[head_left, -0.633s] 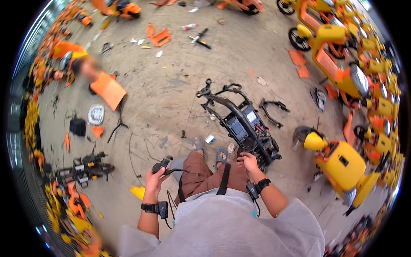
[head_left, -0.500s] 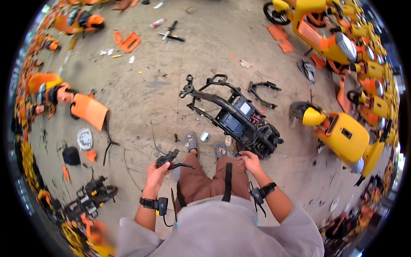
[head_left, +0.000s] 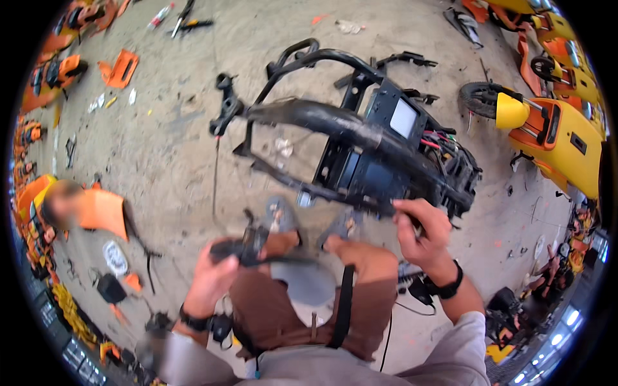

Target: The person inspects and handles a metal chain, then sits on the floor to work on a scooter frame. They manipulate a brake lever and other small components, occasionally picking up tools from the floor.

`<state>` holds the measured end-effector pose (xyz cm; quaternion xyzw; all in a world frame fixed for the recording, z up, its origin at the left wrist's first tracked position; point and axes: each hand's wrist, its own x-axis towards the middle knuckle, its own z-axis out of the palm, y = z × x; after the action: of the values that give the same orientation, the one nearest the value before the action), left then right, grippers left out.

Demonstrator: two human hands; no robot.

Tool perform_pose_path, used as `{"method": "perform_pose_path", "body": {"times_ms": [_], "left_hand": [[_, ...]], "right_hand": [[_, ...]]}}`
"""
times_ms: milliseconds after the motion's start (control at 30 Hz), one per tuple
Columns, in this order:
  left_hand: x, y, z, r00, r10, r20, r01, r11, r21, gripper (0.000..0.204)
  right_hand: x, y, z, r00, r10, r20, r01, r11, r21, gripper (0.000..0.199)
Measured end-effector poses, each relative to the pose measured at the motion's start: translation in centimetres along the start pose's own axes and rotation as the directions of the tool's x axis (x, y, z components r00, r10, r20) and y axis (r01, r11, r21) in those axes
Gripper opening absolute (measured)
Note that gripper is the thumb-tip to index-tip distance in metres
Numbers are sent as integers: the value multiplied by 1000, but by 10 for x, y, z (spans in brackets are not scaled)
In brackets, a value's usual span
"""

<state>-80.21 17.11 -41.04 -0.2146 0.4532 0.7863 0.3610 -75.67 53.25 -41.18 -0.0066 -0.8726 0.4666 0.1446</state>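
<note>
A stripped black scooter frame (head_left: pixel 347 128) lies on the concrete floor in front of my knees, with a battery box, a small white screen and red wires showing. My right hand (head_left: pixel 421 231) is closed on a thin dark part at the frame's near lower edge. My left hand (head_left: pixel 215 267) grips a black power tool (head_left: pixel 248 248) held level above my left knee, its nose pointing right. Both wrists carry dark bands. My grey shoes (head_left: pixel 280 212) rest just under the frame.
A yellow and orange scooter (head_left: pixel 553 128) stands at the right, with more along the upper right rim. Orange panels (head_left: pixel 119 67) and hand tools lie at upper left. Another person in orange (head_left: pixel 71 209) crouches at the left. Black parts and cables lie at lower left.
The view has dropped much closer to the frame, which now fills the centre. My right hand has stayed on the frame's near edge, and my left hand still carries the tool.
</note>
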Motion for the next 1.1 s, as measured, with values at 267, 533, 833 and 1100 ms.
{"method": "perform_pose_path", "body": {"times_ms": [267,533,833,1100], "left_hand": [[44,-42,-46,879,455,143,-476,854,209,60],[13,-94,-40,915,233,329,-320,917,239,38],[-48,-167,-71,889,137,437,-215,967,135,35],[-102,-223,-74,818,60,572,-113,992,57,37]], "right_hand": [[-49,46,-24,998,50,-25,-53,989,-135,21],[-187,36,-27,892,449,61,-453,879,148,23],[-357,-4,-3,840,542,-15,-308,499,810,26],[-444,-27,114,894,424,147,-168,13,986,27]]}}
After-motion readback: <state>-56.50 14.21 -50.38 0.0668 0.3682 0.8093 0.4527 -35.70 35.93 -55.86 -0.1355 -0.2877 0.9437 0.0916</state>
